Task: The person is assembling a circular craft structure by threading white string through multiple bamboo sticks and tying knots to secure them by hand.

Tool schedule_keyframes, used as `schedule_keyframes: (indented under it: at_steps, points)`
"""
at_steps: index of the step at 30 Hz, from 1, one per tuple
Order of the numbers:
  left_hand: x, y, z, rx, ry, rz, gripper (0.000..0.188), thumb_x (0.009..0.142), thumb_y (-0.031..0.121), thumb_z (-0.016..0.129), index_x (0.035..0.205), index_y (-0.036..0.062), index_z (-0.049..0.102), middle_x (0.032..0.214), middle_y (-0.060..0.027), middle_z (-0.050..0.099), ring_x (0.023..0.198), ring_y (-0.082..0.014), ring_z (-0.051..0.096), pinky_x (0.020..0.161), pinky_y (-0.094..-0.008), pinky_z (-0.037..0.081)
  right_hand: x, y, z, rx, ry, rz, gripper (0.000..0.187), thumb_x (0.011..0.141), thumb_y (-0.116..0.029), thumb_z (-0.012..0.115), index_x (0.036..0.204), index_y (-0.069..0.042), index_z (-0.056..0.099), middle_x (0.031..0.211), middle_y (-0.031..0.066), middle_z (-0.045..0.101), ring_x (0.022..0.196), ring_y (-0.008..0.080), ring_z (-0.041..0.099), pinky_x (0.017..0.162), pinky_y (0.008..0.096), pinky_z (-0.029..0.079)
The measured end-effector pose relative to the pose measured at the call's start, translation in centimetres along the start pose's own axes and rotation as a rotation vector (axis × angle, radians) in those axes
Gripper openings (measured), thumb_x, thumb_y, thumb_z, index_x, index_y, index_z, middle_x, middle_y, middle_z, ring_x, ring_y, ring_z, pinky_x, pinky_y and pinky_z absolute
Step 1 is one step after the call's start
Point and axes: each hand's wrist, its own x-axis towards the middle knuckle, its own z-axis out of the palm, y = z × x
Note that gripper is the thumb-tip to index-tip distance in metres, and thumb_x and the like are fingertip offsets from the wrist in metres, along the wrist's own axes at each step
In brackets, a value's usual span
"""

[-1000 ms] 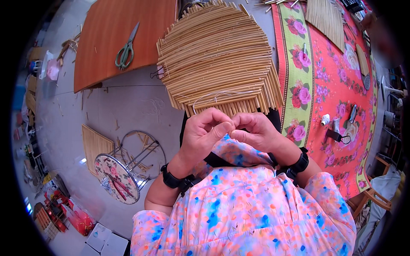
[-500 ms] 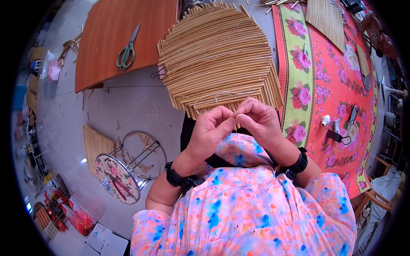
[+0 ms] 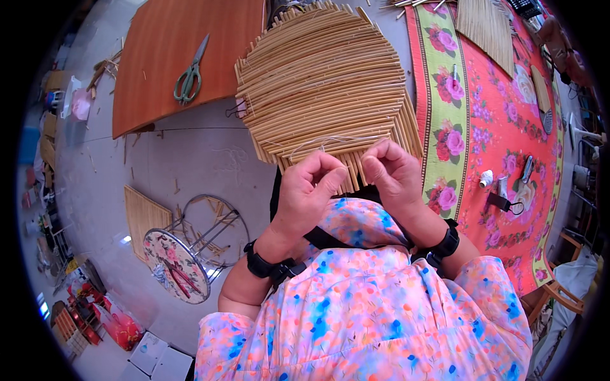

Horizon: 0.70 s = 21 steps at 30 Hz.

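Observation:
A panel of thin straw-coloured reed sticks [image 3: 324,82], laid side by side and roughly round, rests in front of me with its near edge by my lap. Loose white thread [image 3: 337,139] lies across its lower part. Just over that near edge, my left hand [image 3: 311,190] pinches a thin thread between thumb and forefinger. To its right, my right hand [image 3: 394,176] is also closed in a pinch, a small gap away. Whatever its fingertips hold is too small to make out. A binder clip [image 3: 236,109] grips the panel's left edge.
Green-handled scissors [image 3: 189,82] lie on a brown wooden board [image 3: 152,51] at the upper left. Below it, a round flowered stool [image 3: 176,265] carries red-handled pliers [image 3: 184,279]. On the right, a floral cloth [image 3: 489,140] bears a thread spool [image 3: 486,178] and another reed panel [image 3: 486,32].
My hands, which met at the fingertips before, have drawn apart. The right one moved right and slightly up; the left shifted slightly left. The reed panel stays put.

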Motion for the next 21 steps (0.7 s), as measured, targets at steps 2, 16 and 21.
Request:
schedule_keyframes:
  at_steps: [2, 16, 21]
  points:
    - [0.1, 0.3, -0.4, 0.037, 0.042, 0.047, 0.01, 0.096, 0.011, 0.066, 0.094, 0.0021, 0.063, 0.08, 0.0061, 0.057, 0.069, -0.0006, 0.048, 0.061, -0.0175, 0.039, 0.2, -0.3, -0.3, -0.03, 0.029, 0.067, 0.01, 0.092, -0.008, 0.069, 0.094, 0.0, 0.065, 0.08, 0.0007, 0.061, 0.067, 0.0055, 0.056, 0.061, 0.0209, 0.046]
    - [0.9, 2.3, 0.8, 0.549, 0.248, 0.399, 0.008, 0.089, 0.008, 0.069, 0.086, 0.0015, 0.064, 0.067, -0.006, 0.062, 0.055, -0.0123, 0.058, 0.05, -0.0268, 0.045, 0.8, -1.3, 1.3, -0.425, -0.053, -0.218, 0.008, 0.078, -0.006, 0.076, 0.079, -0.001, 0.069, 0.07, 0.0047, 0.062, 0.064, 0.0131, 0.059, 0.058, 0.0276, 0.047]
    - [1.0, 2.0, 1.1, 0.701, 0.254, 0.569, 0.009, 0.082, 0.004, 0.071, 0.082, 0.0039, 0.062, 0.064, -0.0049, 0.059, 0.052, -0.0163, 0.056, 0.048, -0.0298, 0.044, 0.9, -1.6, 1.7, -0.429, -0.004, -0.243, 0.01, 0.077, -0.006, 0.076, 0.076, -0.001, 0.067, 0.069, 0.0047, 0.06, 0.064, 0.0134, 0.059, 0.058, 0.0282, 0.046]
